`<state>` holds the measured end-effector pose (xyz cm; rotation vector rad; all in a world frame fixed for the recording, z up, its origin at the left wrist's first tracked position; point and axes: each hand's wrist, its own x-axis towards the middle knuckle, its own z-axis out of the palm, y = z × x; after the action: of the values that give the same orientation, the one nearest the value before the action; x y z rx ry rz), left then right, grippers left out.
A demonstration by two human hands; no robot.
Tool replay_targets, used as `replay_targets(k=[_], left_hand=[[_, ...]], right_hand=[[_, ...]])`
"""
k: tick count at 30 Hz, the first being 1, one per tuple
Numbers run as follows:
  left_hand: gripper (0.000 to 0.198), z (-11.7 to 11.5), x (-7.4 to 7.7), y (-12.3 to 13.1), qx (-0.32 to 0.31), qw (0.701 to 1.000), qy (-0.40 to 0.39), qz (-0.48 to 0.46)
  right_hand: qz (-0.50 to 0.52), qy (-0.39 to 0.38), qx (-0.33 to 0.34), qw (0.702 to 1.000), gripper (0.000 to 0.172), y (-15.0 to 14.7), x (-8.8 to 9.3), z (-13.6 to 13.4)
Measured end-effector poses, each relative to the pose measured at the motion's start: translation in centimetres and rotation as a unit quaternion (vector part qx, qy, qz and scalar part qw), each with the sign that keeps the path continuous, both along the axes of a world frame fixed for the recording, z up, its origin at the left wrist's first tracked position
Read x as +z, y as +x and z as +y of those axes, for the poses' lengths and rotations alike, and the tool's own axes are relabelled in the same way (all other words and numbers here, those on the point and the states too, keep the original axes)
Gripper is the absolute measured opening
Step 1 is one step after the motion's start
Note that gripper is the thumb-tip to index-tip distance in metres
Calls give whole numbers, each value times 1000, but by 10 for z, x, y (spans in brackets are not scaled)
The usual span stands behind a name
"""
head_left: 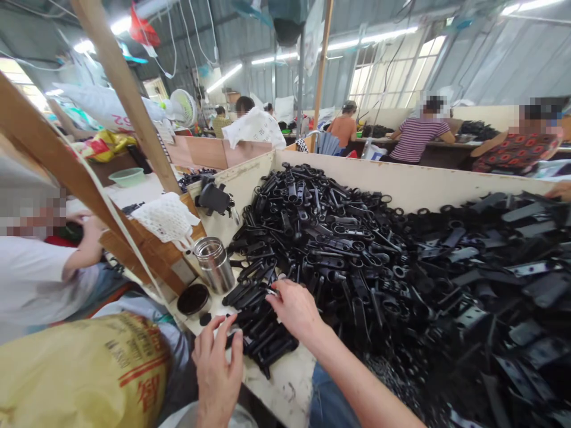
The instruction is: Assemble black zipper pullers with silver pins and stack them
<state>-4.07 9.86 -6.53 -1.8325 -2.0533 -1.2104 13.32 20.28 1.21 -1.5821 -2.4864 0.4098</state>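
My left hand rests palm down at the near edge of the bench, its fingers spread beside a small row of black plastic parts. A dark piece shows by its fingertips; whether they touch it is unclear. Over the far end of that row, my right hand is closed in a pinch. Something small and shiny shows at its fingertips, too little to name. Behind and right of it rises a large heap of black parts with ring-shaped ends.
Left of the heap stand an open steel canister and a round dark lid or dish. A white mesh cloth hangs by wooden posts. A yellow sack lies at lower left, near a seated co-worker. Low boards wall the bench.
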Motion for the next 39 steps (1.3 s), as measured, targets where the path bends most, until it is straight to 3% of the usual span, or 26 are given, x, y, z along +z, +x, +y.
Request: replay_targets(k=[5,8,13,19,25,29,32,35,39], left_hand=[[32,-4,-10,15,-37,998,5,56],[33,-5,-17,19,-29,999,2,46],[31,-4,-17,21,-18,1000,-18,15],[30,2,-5,14,-26,997,-13,71],[30,28,25,20,-57,993,-15,107],[41,68,55,40,-133,958,-171,187],[50,102,70,60,-174,935,-226,211],[59,129,73,79,-207,920,-263,205],[64,150,71,103,-211,914,-293,184]], right_hand=[[-61,54,160,984,47,-17,24,64],[-119,62,233,963,42,-35,27,90],[-180,83,251,947,35,-48,18,103],[-189,114,237,946,32,-32,24,110],[-215,149,180,948,25,21,60,122],[-244,154,130,949,32,76,92,115],[-262,154,94,948,33,118,109,101],[-265,153,55,950,33,155,113,87],[-249,143,4,958,34,188,104,77]])
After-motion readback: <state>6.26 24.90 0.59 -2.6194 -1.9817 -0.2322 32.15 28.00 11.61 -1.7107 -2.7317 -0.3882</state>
